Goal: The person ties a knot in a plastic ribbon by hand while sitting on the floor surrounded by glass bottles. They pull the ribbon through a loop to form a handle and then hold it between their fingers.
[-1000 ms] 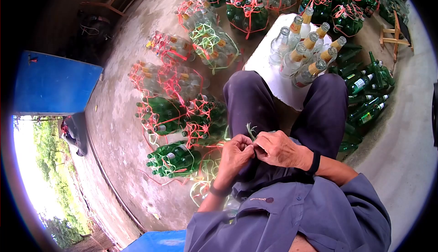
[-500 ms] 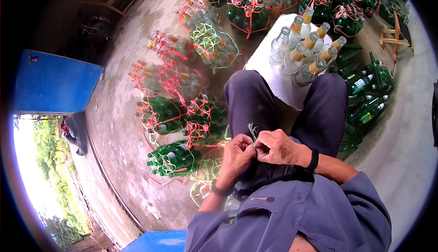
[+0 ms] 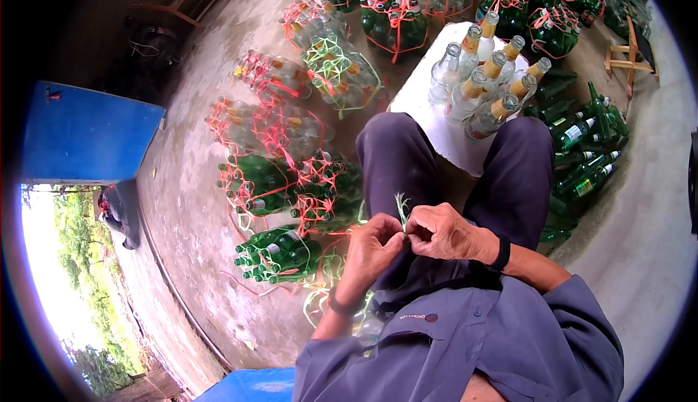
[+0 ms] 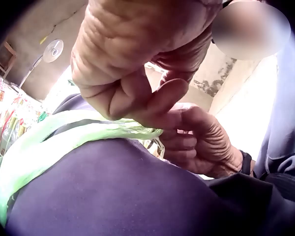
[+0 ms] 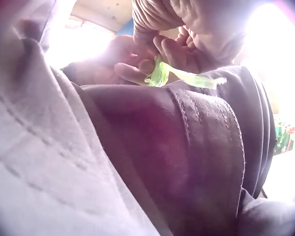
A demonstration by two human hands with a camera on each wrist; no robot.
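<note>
- While both hands meet above the lap, the left hand pinches a green strip between thumb and bent finger.
- Just beside it, at its 3 o'clock, the right hand pinches the same strip, thumb and finger pressed together.
- Held between the two sets of fingertips, the strip sends a frayed end up towards 12 o'clock in the head view. In the left wrist view it runs across the trousers towards 8 o'clock; in the right wrist view a short tail points to 3 o'clock. Whether it is knotted, I cannot tell.
- A dark band circles the right wrist.
- From the hands, at 1 o'clock, a white top bears upright clear bottles with gold necks.
- At 2 o'clock, loose green bottles lie piled on the floor.
- At 9 o'clock lies a green bundle; at 10, clear bundles in red tape.
- Further off, near 10 o'clock, stands a blue panel.
</note>
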